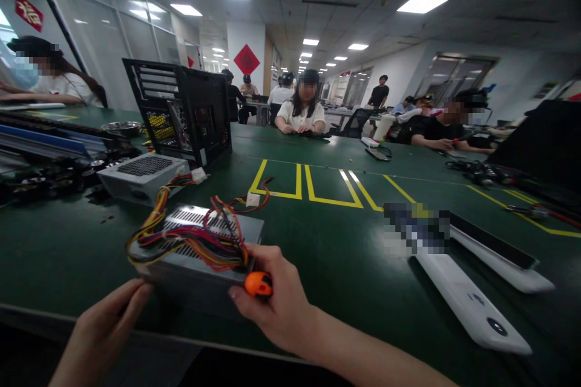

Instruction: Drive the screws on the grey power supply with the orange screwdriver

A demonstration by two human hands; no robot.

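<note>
A grey computer power supply unit [200, 281] sits near the front edge of the green table, its bundle of coloured cables [195, 242] lying over the vented top. My left hand [106, 317] is closed, thumb and fingers pinched at the unit's left front corner. Around the right front corner my right hand [281, 302] is wrapped, thumb on the front face. Held in that same hand is an orange-handled screwdriver [258, 284], handle end towards me; its shaft is hidden. A white cable connector [253, 199] lies just behind the unit.
Behind stand a second power supply unit [145, 176] and an open black computer case [181, 109]. Metal parts [59, 145] and a bowl [121, 127] are at left. Two white devices [472, 302] lie right. Yellow tape [336, 199] marks the table [318, 254]. A person [302, 109] sits opposite.
</note>
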